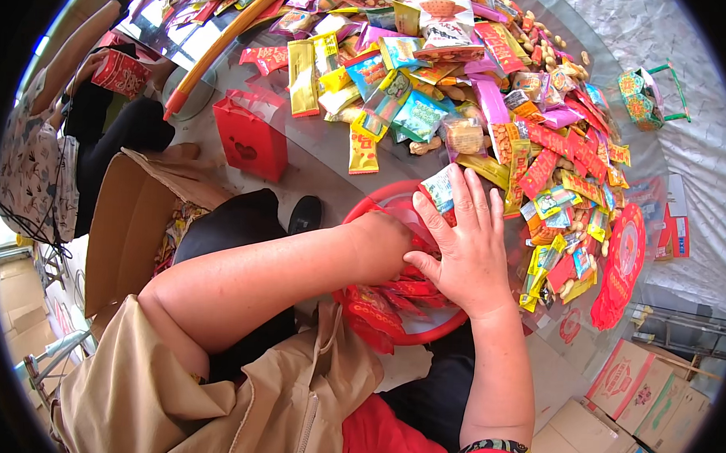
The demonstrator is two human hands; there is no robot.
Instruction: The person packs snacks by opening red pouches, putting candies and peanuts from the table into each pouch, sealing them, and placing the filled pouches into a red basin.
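My left hand (379, 246) is closed at the rim of a red plastic basin (434, 334), by translucent red bag material; what it holds is hidden. Flat red packets (396, 307) lie in the basin below it. My right hand (468, 249) is spread palm down over the basin's right side, its fingers reaching to a small printed packet (440, 190) at the glass table's edge. Whether it grips the packet is unclear. Beyond the fingers spreads a large heap of wrapped sweets and snacks (419, 113) with unshelled peanuts.
A red paper gift bag (251, 139) stands left of the basin. Nearer me is an open cardboard box (117, 228) holding wrapped sweets. An orange pole (225, 38) crosses the upper left. Another person (44, 146) sits at far left. Red printed bags (621, 268) lie at right.
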